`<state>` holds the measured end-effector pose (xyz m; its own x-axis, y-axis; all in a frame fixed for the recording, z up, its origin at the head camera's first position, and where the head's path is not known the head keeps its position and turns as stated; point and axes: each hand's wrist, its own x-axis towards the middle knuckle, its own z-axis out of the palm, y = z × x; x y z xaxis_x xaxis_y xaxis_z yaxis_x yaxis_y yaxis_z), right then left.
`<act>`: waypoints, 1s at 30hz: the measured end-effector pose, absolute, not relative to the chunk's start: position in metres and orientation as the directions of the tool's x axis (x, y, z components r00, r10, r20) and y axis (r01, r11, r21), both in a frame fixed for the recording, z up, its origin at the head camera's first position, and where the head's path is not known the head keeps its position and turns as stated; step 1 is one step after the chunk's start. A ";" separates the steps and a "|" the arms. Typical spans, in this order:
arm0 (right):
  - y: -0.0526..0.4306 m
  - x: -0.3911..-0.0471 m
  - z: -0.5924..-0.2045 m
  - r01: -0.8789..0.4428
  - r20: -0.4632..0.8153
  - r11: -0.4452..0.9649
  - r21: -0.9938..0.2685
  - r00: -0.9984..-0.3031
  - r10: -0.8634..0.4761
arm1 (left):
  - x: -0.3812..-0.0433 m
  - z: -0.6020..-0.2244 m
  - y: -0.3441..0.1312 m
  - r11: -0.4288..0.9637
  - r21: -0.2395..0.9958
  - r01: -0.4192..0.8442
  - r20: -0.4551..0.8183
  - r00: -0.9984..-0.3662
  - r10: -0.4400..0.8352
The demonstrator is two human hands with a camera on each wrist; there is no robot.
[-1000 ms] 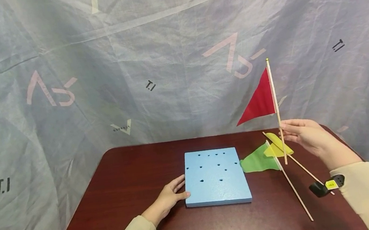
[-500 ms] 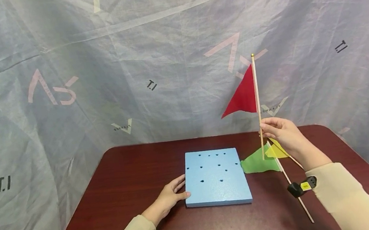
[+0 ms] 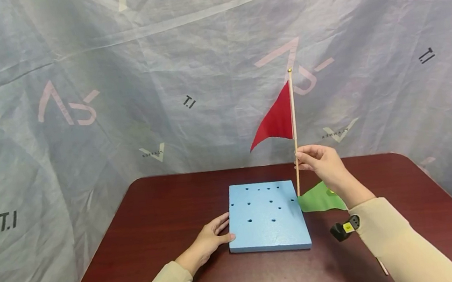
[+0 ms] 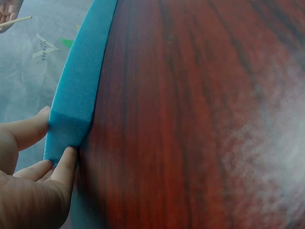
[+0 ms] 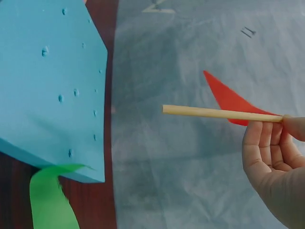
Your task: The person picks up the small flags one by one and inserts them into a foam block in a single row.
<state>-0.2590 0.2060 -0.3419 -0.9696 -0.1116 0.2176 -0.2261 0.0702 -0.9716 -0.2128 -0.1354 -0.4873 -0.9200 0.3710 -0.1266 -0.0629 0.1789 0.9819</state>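
Observation:
A red triangular flag [image 3: 277, 117] on a thin wooden stick stands upright in my right hand [image 3: 321, 164], which pinches the stick below the cloth between thumb and fingers. In the right wrist view the stick's bare lower end [image 5: 190, 110] points toward the blue board [image 5: 33, 95] and is apart from it. On the table lies that square foam-like slab [image 3: 269, 235], with several small holes in its top. My left hand [image 3: 205, 243] holds its left edge, thumb on the top face and fingers [image 4: 67, 167] against the side.
A green flag [image 3: 322, 199] lies by the board's right edge, its cloth touching the board in the right wrist view. My right forearm hides most of its stick and a yellow flag. Behind the dark red table [image 3: 165, 200] hangs a grey cloth backdrop [image 3: 200, 69].
My right hand has carried the red flag leftward, from above the yellow flag to the board's right back side. The left hand and the board stay in place.

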 end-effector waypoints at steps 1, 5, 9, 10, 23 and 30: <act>0.203 -0.260 -0.344 -0.238 0.229 0.089 -0.967 -0.968 -0.105 | -0.213 -0.487 -0.135 0.179 0.982 -0.063 -0.127 -0.920 0.372; 0.191 -0.265 -0.352 -0.271 0.262 0.177 -0.946 -0.962 -0.073 | -0.213 -0.488 -0.136 0.180 0.981 -0.068 -0.131 -0.920 0.370; 0.182 -0.270 -0.362 -0.295 0.291 0.267 -0.918 -0.955 -0.053 | -0.212 -0.490 -0.137 0.177 0.981 -0.078 -0.139 -0.920 0.366; 0.180 -0.270 -0.365 -0.303 0.301 0.293 -0.907 -0.952 -0.052 | -0.212 -0.490 -0.137 0.176 0.981 -0.080 -0.140 -0.921 0.364; 0.165 -0.275 -0.384 -0.321 0.307 0.316 -0.893 -0.947 -0.094 | -0.206 -0.486 -0.133 0.175 0.981 -0.077 -0.138 -0.919 0.369; 0.158 -0.282 -0.395 -0.297 0.283 0.342 -0.892 -0.955 -0.090 | -0.207 -0.489 -0.132 0.163 0.983 -0.080 -0.136 -0.919 0.370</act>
<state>-0.2822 0.1575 -0.3946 -0.9548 -0.0900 0.2833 -0.2968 0.3419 -0.8916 -0.2067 -0.1316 -0.4886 -0.9191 0.3700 -0.1356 -0.0796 0.1627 0.9835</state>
